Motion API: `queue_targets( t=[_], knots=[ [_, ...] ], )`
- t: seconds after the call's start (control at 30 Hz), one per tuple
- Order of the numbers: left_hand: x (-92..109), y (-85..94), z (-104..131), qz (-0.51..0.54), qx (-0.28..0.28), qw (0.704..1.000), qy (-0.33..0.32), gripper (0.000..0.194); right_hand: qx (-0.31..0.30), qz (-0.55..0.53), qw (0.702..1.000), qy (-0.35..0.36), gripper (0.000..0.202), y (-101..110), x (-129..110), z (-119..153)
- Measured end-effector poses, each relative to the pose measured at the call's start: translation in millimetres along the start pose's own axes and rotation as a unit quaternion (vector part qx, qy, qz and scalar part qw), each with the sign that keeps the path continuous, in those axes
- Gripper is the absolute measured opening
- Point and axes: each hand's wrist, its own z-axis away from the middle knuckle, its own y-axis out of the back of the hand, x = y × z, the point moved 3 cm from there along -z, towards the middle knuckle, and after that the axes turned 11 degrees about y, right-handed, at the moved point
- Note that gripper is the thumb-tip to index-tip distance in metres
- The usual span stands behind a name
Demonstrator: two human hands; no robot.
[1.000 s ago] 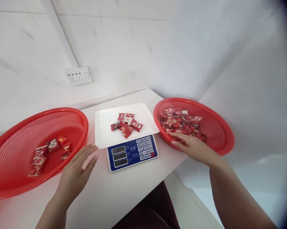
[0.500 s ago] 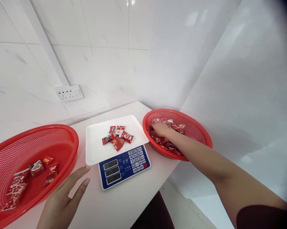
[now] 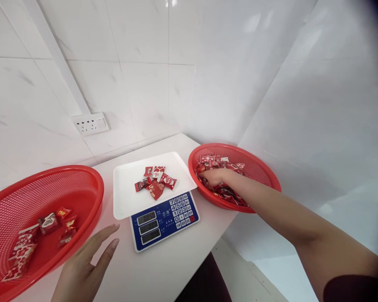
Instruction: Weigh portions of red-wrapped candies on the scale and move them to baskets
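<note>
Among red candy packets [image 3: 228, 195] in the right red basket [image 3: 264, 167] is my right hand [image 3: 212, 178]; its fingertips are hidden by the hand and the packets. My left hand [image 3: 88, 264] hovers between the left red basket [image 3: 97, 180] and the scale, thumb and fingers apart, holding nothing. Several red packets [image 3: 156, 188] lie grouped on the white tray [image 3: 126, 201] of the scale. Below the tray is its blue panel [image 3: 165, 222] with three displays and a keypad. A few separate packets [image 3: 48, 223] rest inside the left basket.
The white table [image 3: 163, 268] has a tiled wall behind it, with a socket [image 3: 90, 123] on the left. A smooth pale wall rises beyond the right basket. Pale floor [image 3: 248, 272] shows at the lower right.
My right hand has shifted slightly nearer and lower within the right basket, uncovering packets behind it. My left hand has moved slightly right and down, still open.
</note>
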Motion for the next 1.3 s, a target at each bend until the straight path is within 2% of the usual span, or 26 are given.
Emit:
queue_targets(
  t=[0.17, 0.3, 0.37, 0.43, 0.5, 0.6, 0.7, 0.93, 1.0, 1.1, 1.2, 1.3],
  knots=[
    [-7, -2.9, -3, -0.002, -0.006, 1.0, -0.008, 0.038, 0.061, -0.013, 0.998, -0.009, 0.048, -3, 0, 9],
    [-12, -1.7, -4, -0.009, 0.003, 1.0, -0.015, 0.036, 0.142, -0.019, 0.989, -0.022, 0.055, 14, 9, 25],
    [-11, -1.3, -4, -0.01, 0.003, 1.0, -0.02, 0.035, 0.16, -0.022, 0.986, -0.025, 0.052, 20, 11, 36],
    [-7, -2.5, -4, -0.007, 0.001, 1.0, -0.028, 0.033, 0.129, -0.038, 0.991, -0.011, 0.042, 17, 7, 45],
    [-2, -5.8, -4, -0.002, -0.005, 0.999, -0.036, 0.032, 0.075, -0.06, 0.995, 0.006, 0.031, 5, -1, 50],
    [6, -12.1, -4, 0.009, -0.019, 0.999, -0.043, 0.032, 0.04, -0.08, 0.996, 0.011, 0.027, -13, -11, 52],
    [10, -14.6, -2, 0.021, -0.03, 0.998, -0.048, 0.033, 0.044, -0.1, 0.994, 0.01, 0.029, -18, -12, 51],
    [6, -7.1, 1, 0.001, -0.022, 0.999, -0.041, 0.033, 0.104, -0.159, 0.982, 0.01, 0.048, 8, 8, 63],
    [5, -5.9, 1, 0.001, -0.017, 0.999, -0.043, 0.033, 0.112, -0.154, 0.982, -0.004, 0.042, 10, 15, 66],
    [5, -6.3, 3, 0.002, -0.014, 0.999, -0.052, 0.033, 0.103, -0.123, 0.986, -0.042, 0.027, 2, 23, 63],
    [7, -8.5, 4, 0.007, -0.013, 0.998, -0.054, 0.031, 0.087, -0.097, 0.989, -0.075, 0.027, -9, 24, 56],
    [7, -9.7, 5, 0.014, -0.006, 0.999, -0.047, 0.03, 0.062, -0.113, 0.991, -0.039, 0.027, -13, 17, 53]
  ],
)
